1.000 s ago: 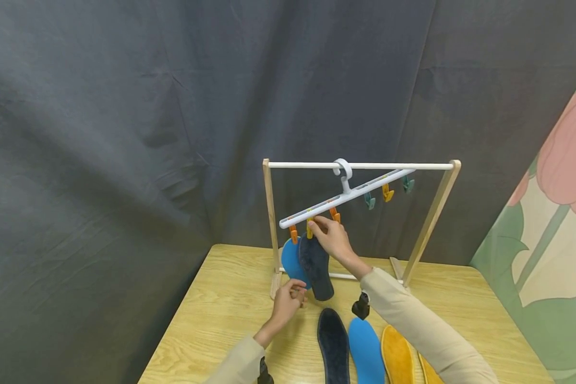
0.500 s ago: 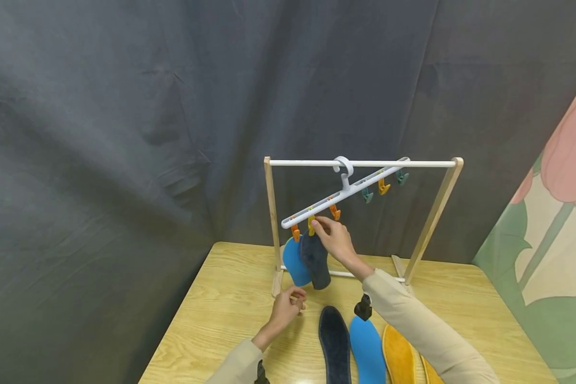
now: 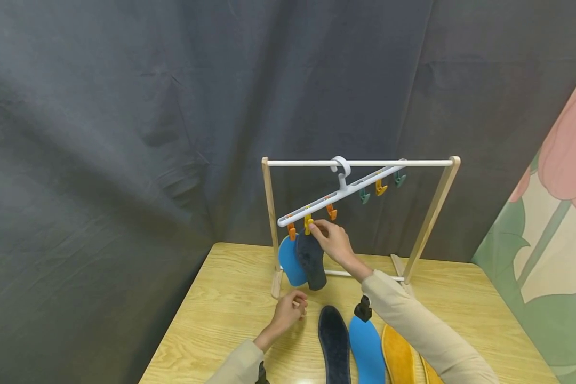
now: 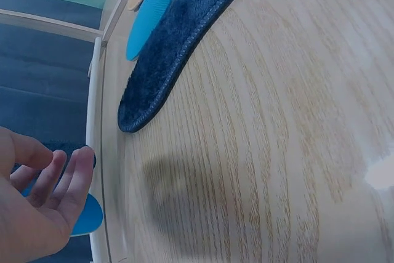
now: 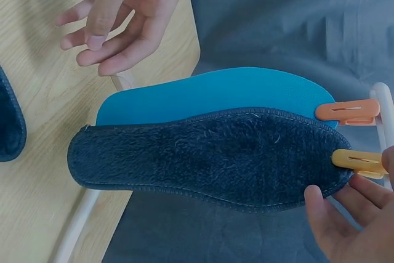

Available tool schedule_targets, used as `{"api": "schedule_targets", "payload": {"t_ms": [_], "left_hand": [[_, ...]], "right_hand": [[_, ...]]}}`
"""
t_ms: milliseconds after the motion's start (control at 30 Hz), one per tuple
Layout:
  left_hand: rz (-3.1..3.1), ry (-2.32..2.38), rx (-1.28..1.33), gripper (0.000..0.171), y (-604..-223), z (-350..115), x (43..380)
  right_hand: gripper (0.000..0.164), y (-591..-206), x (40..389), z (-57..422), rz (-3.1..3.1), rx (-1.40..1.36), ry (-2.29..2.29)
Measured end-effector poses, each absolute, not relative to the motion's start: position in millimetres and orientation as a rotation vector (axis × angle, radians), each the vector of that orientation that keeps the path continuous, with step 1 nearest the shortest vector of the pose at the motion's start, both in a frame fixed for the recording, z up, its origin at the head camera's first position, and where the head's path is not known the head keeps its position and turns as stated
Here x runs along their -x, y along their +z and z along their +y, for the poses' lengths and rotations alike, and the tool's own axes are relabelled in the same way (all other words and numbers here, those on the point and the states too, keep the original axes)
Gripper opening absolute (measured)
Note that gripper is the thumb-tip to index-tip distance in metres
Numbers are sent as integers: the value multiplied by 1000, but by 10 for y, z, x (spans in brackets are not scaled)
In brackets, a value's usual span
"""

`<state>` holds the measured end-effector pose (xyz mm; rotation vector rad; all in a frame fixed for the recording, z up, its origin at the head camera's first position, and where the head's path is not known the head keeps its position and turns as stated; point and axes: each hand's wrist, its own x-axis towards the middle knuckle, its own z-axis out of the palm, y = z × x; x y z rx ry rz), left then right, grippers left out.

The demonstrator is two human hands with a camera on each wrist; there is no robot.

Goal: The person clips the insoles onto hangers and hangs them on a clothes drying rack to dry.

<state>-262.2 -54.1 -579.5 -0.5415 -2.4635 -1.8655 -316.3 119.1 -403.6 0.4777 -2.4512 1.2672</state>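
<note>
1. From the head view, the fingers of my right hand (image 3: 334,239) pinch the yellow clip (image 3: 308,224). Just below them hangs the dark hanging insole (image 3: 310,262), its top end up at that clip, overlapping the blue hanging insole (image 3: 290,261) beneath the orange clip (image 3: 292,231), left of my fingertips.
2. Above those fingers slants the white hanger (image 3: 342,193), hooked on the white rail (image 3: 389,163); its other clips (image 3: 332,212) run up to their right.
3. The fingers of my left hand (image 3: 289,310) are loosely bent and hold nothing, below the hanging pair and above the desk (image 3: 230,298). To their right, on the desk, lie a flat dark insole (image 3: 333,338), a flat blue insole (image 3: 367,346) and two yellow-orange insoles (image 3: 397,352), side by side.
4. From the left wrist, my fingers curve apart from the desk, partly covering the blue hanging insole behind them; the flat dark insole lies above and right of my fingertips.
5. From the right wrist, my fingers sit around the yellow clip's free end, partly cut off by the frame. One fingertip is at the dark hanging insole's edge, beside the clip. My left fingers are well apart, beyond the blue hanging insole.
</note>
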Motion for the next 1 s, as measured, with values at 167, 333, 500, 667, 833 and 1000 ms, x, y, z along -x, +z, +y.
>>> {"api": "schedule_targets", "payload": {"t_ms": [167, 333, 500, 667, 833, 1000], "left_hand": [[-2501, -1813, 585, 19, -5816, -544, 2629], [-2536, -1763, 616, 16, -5824, -528, 2592], [-2555, -1757, 622, 16, -5844, -499, 2566], [-2582, -1742, 633, 15, -5839, -490, 2555], [-2599, -1733, 629, 15, -5830, -498, 2563], [-2619, -1725, 642, 16, -5854, -501, 2572]], "right_hand": [[38, -4052, 3169, 1211, -2457, -474, 1253], [37, -4073, 3175, 1235, -2467, -475, 1242], [34, -4085, 3191, 1262, -2473, -461, 1235], [32, -4069, 3216, 1303, -2456, -438, 1226], [27, -4045, 3235, 1335, -2405, -361, 1227], [19, -4026, 3257, 1355, -2342, -253, 1205]]}}
